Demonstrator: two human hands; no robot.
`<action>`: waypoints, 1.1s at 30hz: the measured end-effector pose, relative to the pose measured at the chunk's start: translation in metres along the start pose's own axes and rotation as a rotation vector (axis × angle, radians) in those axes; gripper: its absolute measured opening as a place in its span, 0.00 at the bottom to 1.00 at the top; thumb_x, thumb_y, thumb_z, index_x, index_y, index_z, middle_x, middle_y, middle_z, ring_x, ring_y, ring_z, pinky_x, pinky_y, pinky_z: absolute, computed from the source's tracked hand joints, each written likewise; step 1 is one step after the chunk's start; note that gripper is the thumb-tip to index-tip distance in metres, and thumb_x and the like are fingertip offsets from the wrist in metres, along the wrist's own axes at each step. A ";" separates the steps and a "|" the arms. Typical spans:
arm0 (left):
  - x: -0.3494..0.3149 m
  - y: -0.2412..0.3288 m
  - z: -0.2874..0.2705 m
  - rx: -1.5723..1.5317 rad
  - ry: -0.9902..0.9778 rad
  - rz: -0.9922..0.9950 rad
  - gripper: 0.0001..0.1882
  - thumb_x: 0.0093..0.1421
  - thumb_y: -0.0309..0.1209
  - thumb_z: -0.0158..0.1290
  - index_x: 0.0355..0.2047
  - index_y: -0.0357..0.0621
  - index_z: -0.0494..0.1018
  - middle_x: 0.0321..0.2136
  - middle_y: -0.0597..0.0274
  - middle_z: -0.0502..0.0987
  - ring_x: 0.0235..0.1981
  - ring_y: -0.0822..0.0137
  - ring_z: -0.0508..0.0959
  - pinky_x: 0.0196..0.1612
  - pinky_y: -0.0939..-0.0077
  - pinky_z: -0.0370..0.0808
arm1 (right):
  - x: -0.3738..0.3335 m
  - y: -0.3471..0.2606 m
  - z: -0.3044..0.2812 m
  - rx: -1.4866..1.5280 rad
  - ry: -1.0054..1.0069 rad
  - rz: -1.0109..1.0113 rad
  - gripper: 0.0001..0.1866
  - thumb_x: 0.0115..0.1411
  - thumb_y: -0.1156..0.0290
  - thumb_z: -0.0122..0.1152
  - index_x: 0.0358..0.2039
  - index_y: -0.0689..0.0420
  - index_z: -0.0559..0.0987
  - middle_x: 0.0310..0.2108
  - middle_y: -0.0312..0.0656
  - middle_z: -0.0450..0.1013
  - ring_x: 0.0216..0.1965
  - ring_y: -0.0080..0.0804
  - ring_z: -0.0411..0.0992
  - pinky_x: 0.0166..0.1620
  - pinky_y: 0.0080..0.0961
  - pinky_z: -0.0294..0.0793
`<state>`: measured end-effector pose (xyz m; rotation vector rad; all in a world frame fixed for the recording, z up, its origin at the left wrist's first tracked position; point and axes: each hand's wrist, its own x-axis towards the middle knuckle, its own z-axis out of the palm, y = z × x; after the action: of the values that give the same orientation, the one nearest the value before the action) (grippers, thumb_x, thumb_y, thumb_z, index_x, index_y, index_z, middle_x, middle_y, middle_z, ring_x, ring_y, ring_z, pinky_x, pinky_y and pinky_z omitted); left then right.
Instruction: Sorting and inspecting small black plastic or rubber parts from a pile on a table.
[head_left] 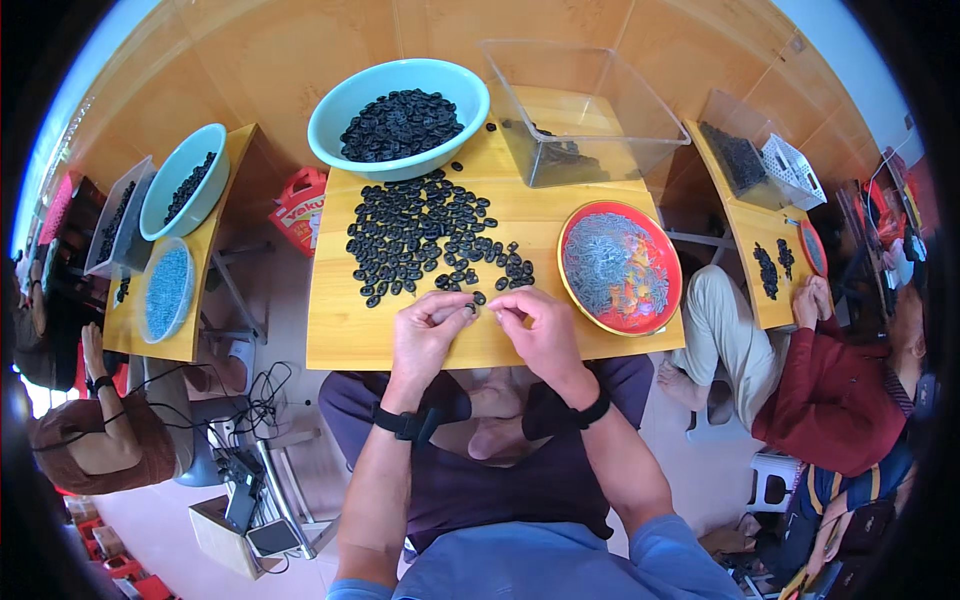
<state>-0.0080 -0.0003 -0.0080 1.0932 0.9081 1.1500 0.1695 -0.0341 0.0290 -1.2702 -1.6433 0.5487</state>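
My left hand is over the near edge of the yellow table, its thumb and fingers pinching a small black oval piece. Close by on the right, my right hand also has thumb and forefinger pressed together; whatever is between them is too small to make out. Just beyond my fingertips lies a spread of black oval pieces with holes in them. To the right of my right hand stands a red round tray with a yellow rim, holding many thin grey metal pins.
At the table's back are a light-blue basin heaped with black pieces and a clear plastic bin with some dark pieces. People sit at side tables left and right. Cables lie on the floor at left.
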 end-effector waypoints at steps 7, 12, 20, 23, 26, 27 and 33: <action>-0.002 0.001 0.005 0.105 -0.006 0.026 0.07 0.58 0.19 0.61 0.38 0.34 0.81 0.35 0.64 0.80 0.33 0.79 0.78 0.38 0.85 0.75 | -0.008 0.020 0.025 0.286 0.053 0.243 0.07 0.57 0.84 0.60 0.37 0.63 0.76 0.30 0.39 0.79 0.32 0.20 0.78 0.36 0.18 0.76; -0.004 0.002 0.005 0.260 0.009 0.073 0.07 0.58 0.19 0.61 0.38 0.33 0.81 0.34 0.64 0.78 0.32 0.79 0.78 0.37 0.84 0.75 | -0.006 0.014 0.024 0.263 0.053 0.239 0.07 0.57 0.83 0.61 0.37 0.63 0.76 0.30 0.39 0.79 0.33 0.20 0.77 0.37 0.18 0.76; -0.004 0.004 0.008 0.222 0.014 0.045 0.06 0.58 0.19 0.60 0.38 0.33 0.81 0.34 0.64 0.79 0.32 0.78 0.78 0.37 0.84 0.75 | -0.009 0.020 0.026 0.297 0.072 0.222 0.06 0.58 0.83 0.61 0.36 0.63 0.76 0.29 0.37 0.78 0.31 0.18 0.76 0.36 0.17 0.75; -0.004 0.003 0.008 0.212 0.013 0.039 0.07 0.58 0.19 0.60 0.38 0.34 0.81 0.34 0.64 0.79 0.32 0.78 0.78 0.38 0.84 0.75 | -0.009 0.020 0.025 0.311 0.077 0.238 0.06 0.57 0.84 0.61 0.35 0.63 0.76 0.28 0.36 0.77 0.30 0.17 0.76 0.35 0.17 0.75; -0.004 0.001 0.006 0.233 0.007 0.037 0.07 0.58 0.19 0.60 0.38 0.34 0.81 0.35 0.64 0.79 0.33 0.78 0.78 0.38 0.85 0.75 | -0.008 0.017 0.024 0.296 0.064 0.229 0.06 0.57 0.84 0.62 0.35 0.63 0.76 0.27 0.36 0.77 0.30 0.17 0.75 0.35 0.17 0.75; -0.004 0.000 0.006 0.237 0.005 0.039 0.07 0.58 0.19 0.60 0.38 0.34 0.81 0.35 0.64 0.79 0.33 0.78 0.79 0.38 0.85 0.75 | -0.008 0.016 0.023 0.289 0.057 0.224 0.06 0.57 0.83 0.62 0.35 0.63 0.76 0.28 0.36 0.78 0.30 0.17 0.76 0.35 0.17 0.75; -0.004 -0.002 0.006 0.246 -0.005 0.032 0.06 0.59 0.19 0.60 0.37 0.33 0.81 0.34 0.65 0.79 0.32 0.79 0.78 0.37 0.85 0.75 | -0.009 0.020 0.024 0.290 0.029 0.257 0.06 0.57 0.82 0.62 0.35 0.64 0.77 0.29 0.41 0.79 0.31 0.23 0.79 0.36 0.20 0.77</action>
<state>-0.0027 -0.0055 -0.0085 1.3127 1.0515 1.0810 0.1584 -0.0301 -0.0014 -1.2701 -1.3267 0.8866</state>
